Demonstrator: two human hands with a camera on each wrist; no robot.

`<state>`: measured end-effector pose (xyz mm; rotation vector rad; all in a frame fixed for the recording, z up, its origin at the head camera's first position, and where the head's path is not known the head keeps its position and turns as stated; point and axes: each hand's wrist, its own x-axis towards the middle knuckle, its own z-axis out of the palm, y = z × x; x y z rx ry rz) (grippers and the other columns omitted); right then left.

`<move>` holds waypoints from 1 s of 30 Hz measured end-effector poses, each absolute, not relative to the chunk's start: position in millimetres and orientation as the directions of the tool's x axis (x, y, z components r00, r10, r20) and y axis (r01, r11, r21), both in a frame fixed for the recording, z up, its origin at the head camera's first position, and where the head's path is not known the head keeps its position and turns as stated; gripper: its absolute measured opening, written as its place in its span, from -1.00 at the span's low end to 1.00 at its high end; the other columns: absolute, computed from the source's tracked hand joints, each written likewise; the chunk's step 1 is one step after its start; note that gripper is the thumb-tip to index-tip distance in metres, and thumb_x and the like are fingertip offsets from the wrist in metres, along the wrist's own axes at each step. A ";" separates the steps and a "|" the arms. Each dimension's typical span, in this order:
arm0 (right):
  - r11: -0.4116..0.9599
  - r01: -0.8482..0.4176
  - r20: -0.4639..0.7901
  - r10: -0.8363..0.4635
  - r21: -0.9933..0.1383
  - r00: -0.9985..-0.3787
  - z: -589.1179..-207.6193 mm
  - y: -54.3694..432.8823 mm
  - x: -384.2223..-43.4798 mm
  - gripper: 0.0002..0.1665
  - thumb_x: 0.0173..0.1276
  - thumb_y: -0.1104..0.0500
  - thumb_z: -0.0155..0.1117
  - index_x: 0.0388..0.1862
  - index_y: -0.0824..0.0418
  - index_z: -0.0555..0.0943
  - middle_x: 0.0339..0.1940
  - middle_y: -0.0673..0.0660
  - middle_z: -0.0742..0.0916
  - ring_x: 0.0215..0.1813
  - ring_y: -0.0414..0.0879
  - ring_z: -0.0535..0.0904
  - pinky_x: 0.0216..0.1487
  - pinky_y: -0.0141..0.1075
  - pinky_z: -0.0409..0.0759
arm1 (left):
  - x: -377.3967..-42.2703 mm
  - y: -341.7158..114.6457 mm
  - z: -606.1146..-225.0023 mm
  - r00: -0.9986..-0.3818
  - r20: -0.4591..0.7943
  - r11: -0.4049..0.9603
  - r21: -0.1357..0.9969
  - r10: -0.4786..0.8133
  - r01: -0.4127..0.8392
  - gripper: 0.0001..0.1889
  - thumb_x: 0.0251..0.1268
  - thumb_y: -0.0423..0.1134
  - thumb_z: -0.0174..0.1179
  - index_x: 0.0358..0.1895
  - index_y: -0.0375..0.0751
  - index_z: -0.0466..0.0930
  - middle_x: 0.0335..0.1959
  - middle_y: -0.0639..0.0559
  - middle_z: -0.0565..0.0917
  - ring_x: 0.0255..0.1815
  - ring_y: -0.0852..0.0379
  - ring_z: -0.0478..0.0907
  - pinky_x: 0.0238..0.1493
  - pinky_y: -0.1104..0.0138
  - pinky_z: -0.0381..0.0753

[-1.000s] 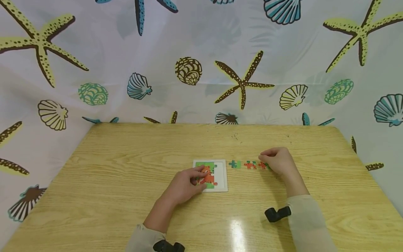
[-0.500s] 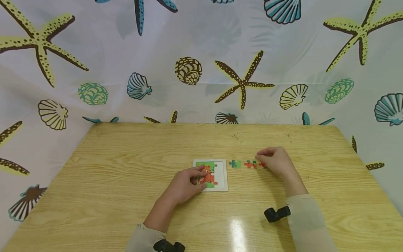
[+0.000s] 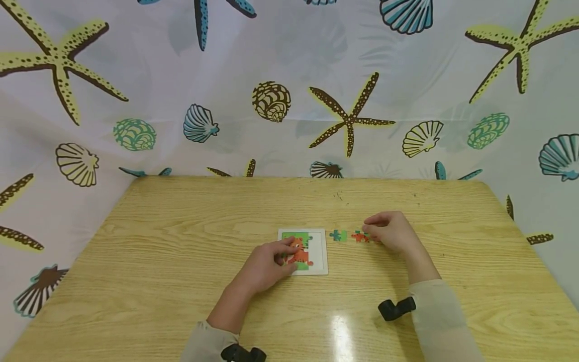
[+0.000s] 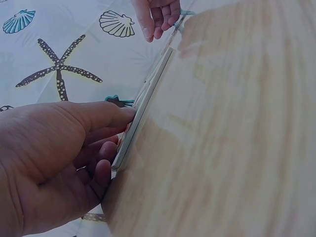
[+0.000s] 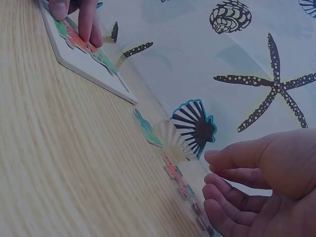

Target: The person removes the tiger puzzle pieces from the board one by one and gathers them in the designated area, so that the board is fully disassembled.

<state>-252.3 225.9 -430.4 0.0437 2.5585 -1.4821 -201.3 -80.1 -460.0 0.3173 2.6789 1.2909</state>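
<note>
A white puzzle tray (image 3: 321, 261) lies on the table, its left part filled with a jigsaw (image 3: 299, 256) of an orange tiger on green. My left hand (image 3: 267, 265) rests on it with relaxed fingers, which touch the pieces in the right wrist view; fingers partly cover the picture. To the tray's right is a loose green and teal puzzle piece (image 3: 338, 236), then an orange one (image 3: 359, 236). Over the end of this row hovers my right hand (image 3: 390, 232), loosely bent, with nothing visible between thumb and fingers (image 5: 222, 157). Another reddish piece (image 5: 200, 215) is mostly hidden beneath it.
The wooden table (image 3: 181, 226) runs back to a white cloth (image 3: 235, 65) printed with shells and starfish. That cloth also hangs at both sides. Each sleeve carries a black camera mount, such as the right one (image 3: 396, 308).
My right hand has shifted slightly left along the row of loose pieces, covering more of the rightmost one. The left hand and the tray have stayed in place.
</note>
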 end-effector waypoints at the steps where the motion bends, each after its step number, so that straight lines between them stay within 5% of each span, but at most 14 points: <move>1: 0.505 0.116 -0.173 -0.067 -0.855 -0.983 -430.8 225.6 -252.6 -0.65 0.52 0.23 0.31 0.11 0.49 0.67 -0.08 0.31 0.77 -0.23 -0.05 0.67 -0.19 -0.30 0.67 | -201.4 -80.1 -460.2 -0.966 -0.044 0.606 0.786 0.253 0.123 -0.65 0.29 -0.37 0.44 0.15 -0.22 0.77 0.44 0.00 0.56 -0.35 0.14 0.36 -0.33 0.35 0.34; 10: 0.517 0.116 -0.179 -0.073 -0.848 -0.981 -432.7 224.6 -254.3 -0.66 0.52 0.22 0.32 0.11 0.47 0.68 -0.07 0.29 0.77 -0.21 -0.05 0.68 -0.18 -0.30 0.67 | -202.1 -80.1 -460.2 -0.964 -0.047 0.607 0.785 0.261 0.126 -0.64 0.30 -0.36 0.44 0.16 -0.19 0.77 0.47 -0.01 0.53 -0.28 0.13 0.40 -0.24 0.33 0.40; 17: 0.513 0.112 -0.180 -0.086 -0.851 -0.980 -432.6 223.5 -252.5 -0.65 0.51 0.23 0.34 0.11 0.47 0.68 -0.11 0.27 0.77 -0.28 -0.08 0.64 -0.21 -0.29 0.66 | -201.3 -81.8 -459.3 -0.958 -0.035 0.616 0.772 0.284 0.155 -0.63 0.31 -0.35 0.44 0.19 -0.21 0.75 0.51 -0.10 0.45 0.05 0.03 0.53 -0.04 0.26 0.48; 30: 0.527 0.102 -0.180 -0.100 -0.844 -0.978 -435.1 223.2 -253.8 -0.66 0.50 0.21 0.34 0.11 0.44 0.68 -0.18 0.22 0.77 -0.30 -0.07 0.61 -0.23 -0.28 0.62 | -202.0 -83.5 -459.1 -0.962 -0.035 0.628 0.764 0.271 0.149 -0.64 0.32 -0.32 0.44 0.18 -0.20 0.76 0.54 -0.16 0.38 -0.13 0.11 0.50 -0.05 0.22 0.51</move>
